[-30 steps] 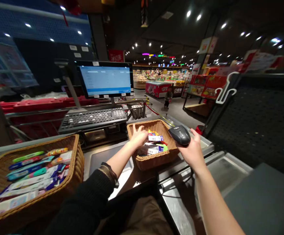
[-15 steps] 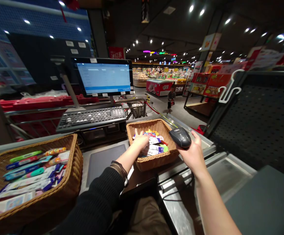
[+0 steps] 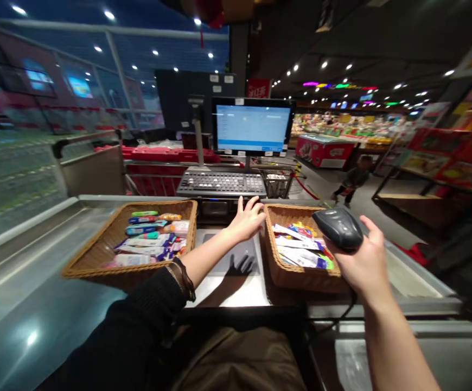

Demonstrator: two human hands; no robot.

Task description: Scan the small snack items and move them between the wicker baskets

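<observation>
My right hand (image 3: 362,260) is closed around a black barcode scanner (image 3: 337,228), held above the right edge of a wicker basket (image 3: 301,277) of small packets. My left hand (image 3: 247,220) hovers open, fingers spread, over the flat scanner plate (image 3: 236,260) between the two baskets, and holds nothing. Its shadow falls on the plate. A second wicker basket (image 3: 93,260) at the left holds toothbrush packs and other long packets (image 3: 146,239).
A keyboard (image 3: 222,183) and a lit monitor (image 3: 252,127) stand behind the baskets. The steel counter (image 3: 24,282) stretches left. Red shopping baskets (image 3: 158,155) sit behind a rail. A small person (image 3: 352,182) walks in the aisle at right, past shop shelves (image 3: 439,152).
My left hand has come out of the right basket, empty, and now hovers over the plate. My view has swung left. The scanner stays in my right hand.
</observation>
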